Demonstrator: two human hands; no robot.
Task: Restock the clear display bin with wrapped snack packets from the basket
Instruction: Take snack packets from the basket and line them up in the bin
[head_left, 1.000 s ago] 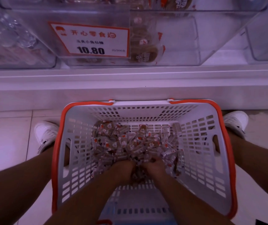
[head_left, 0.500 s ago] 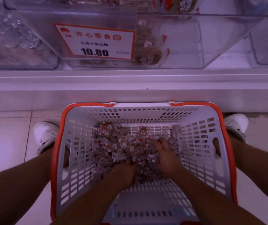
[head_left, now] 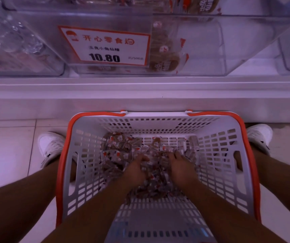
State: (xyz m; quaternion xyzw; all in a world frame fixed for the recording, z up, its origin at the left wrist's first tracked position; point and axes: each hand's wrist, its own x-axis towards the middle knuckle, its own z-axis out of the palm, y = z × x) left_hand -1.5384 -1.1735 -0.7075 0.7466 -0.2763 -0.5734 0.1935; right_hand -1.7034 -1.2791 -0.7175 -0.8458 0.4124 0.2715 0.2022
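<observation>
Head view: two bare forearms are extended down into a white slotted basket [head_left: 216,155] with an orange rim, which stands on a pale tiled floor [head_left: 9,155] between the person's legs. Wrapped snack packets [head_left: 121,146] are heaped in the far half of the basket floor, brown pieces in clear wrappers with red and white marks. The left hand [head_left: 135,170] is laid on the middle of the heap with its fingers bent down into the packets. Whether anything is gripped cannot be told, since the fingertips are buried. The right hand [head_left: 181,165] is placed just beside it, nearer the basket's right wall, palm down, with the fingers spread and dipping into the heap. Its hold cannot be told either. The two hands are near each other but apart, with packets showing between them.

A white shoe [head_left: 50,146] is seen outside the basket's left wall, and another white shoe [head_left: 260,134] outside its right wall.

Above the basket, a white shelf ledge [head_left: 140,90] runs across the picture. On it the clear display bin [head_left: 228,46] is set, directly beyond the basket. A white price card [head_left: 105,46] with a red border, red characters and the figure 10.80 is fixed to the bin's front left. A few wrapped packets are seen inside the bin, just right of the card, while the bin's right part shows only clear walls. Further clear bins are seen on either side.
</observation>
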